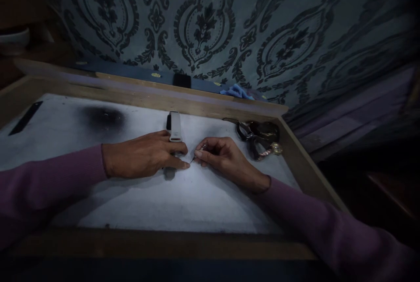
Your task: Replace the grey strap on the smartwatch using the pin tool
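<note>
Pinching a slender dark tool (192, 160) between thumb and fingers of the right hand (226, 161), close to the extended thumb of the left hand (144, 156). Resting the latter over a pale-grey-strapped watch (176, 126) on a white, wood-framed work surface (138, 212); cannot tell whether gripping it.

Left hand (142, 155) and right hand (225, 159) nearly meet at the fingertips.
From here, the purple-sleeved arms (61, 177) reach over the tray's (164, 244) near corners: left palm down, thumb and forefinger extended; right thumb and forefinger pinched.
</note>
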The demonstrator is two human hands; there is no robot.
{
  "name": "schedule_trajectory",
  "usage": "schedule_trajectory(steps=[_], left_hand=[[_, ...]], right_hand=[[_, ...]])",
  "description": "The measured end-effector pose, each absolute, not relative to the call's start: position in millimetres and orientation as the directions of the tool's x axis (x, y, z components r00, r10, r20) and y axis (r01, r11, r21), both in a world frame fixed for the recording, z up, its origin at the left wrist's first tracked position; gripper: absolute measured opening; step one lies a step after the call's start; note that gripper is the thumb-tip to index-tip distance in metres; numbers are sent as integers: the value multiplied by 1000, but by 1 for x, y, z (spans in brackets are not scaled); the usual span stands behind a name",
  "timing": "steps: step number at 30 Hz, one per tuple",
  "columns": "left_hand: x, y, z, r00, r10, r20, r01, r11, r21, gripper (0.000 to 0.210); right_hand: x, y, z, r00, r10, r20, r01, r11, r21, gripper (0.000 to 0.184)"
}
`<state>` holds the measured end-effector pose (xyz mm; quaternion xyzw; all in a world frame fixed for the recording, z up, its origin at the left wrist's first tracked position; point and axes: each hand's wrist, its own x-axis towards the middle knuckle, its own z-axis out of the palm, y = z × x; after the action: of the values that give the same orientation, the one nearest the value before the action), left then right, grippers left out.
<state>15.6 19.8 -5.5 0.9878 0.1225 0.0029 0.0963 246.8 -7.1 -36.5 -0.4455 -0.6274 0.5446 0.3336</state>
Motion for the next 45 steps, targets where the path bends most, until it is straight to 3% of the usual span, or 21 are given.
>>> schedule_trajectory(steps=[20,26,30,38,45], left_hand=[[13,20,-7,977,212,-9,211,-966,146,64],[16,16,-17,938,325,119,287,-922,259,28],[31,15,-19,910,394,131,352,-899,260,20],[48,23,-16,922,374,101,323,-886,333,15],[48,26,-18,929,361,85,309,-879,363,12]], right_hand=[[243,-12,-33,-417,908,-43,213,52,-976,32],[253,-13,-31,-356,934,-25,269,77,-960,31],[262,-19,-31,-339,941,-8,387,132,-913,24],[268,-30,-31,-412,904,111,574,352,-740,9],[263,-38,-26,-483,874,43,705,418,-574,9]])
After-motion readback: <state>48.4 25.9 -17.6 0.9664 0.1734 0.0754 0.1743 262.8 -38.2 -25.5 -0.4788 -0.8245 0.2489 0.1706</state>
